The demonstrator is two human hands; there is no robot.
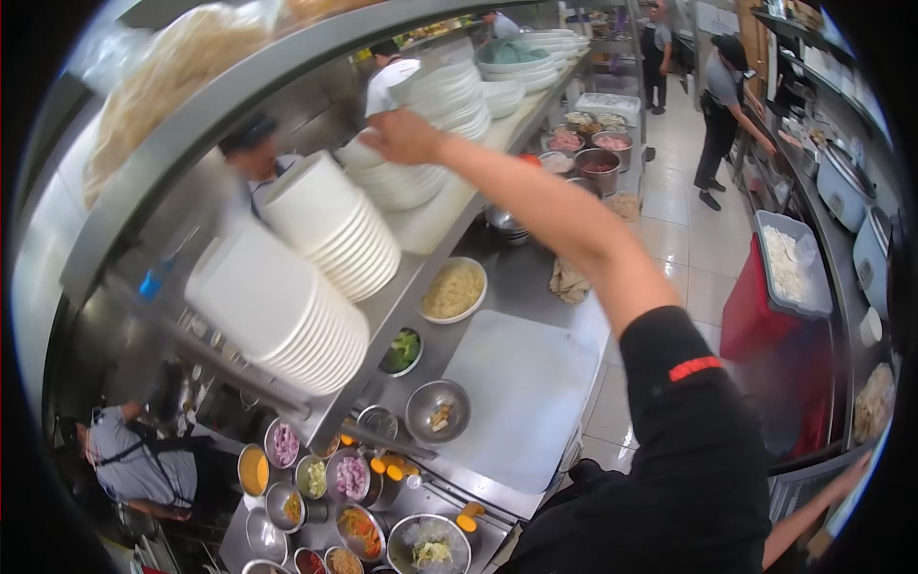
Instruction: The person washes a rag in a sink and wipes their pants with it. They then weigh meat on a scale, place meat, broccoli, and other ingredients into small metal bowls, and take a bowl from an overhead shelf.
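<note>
My right arm stretches up across the view in a black sleeve with a red stripe. Its hand (406, 139) is at the shelf, fingers curled over the rim of a white bowl (356, 155) at the top of a stack; the fingertips are slightly blurred. More white bowls (397, 187) sit stacked below the hand, and a taller pile of white dishes (449, 96) rises just behind it. Nearer me on the same shelf, two tall stacks of white containers (335, 225) lean toward the left. My left hand is out of sight.
Below the shelf are a white cutting board (521, 392), a metal bowl (438, 411), a bowl of pale food (454, 290) and several ingredient containers (361, 531). Co-workers stand beyond the shelf and along the aisle (669, 239). Another person's forearm (818, 512) shows at lower right, near a red bin (765, 316).
</note>
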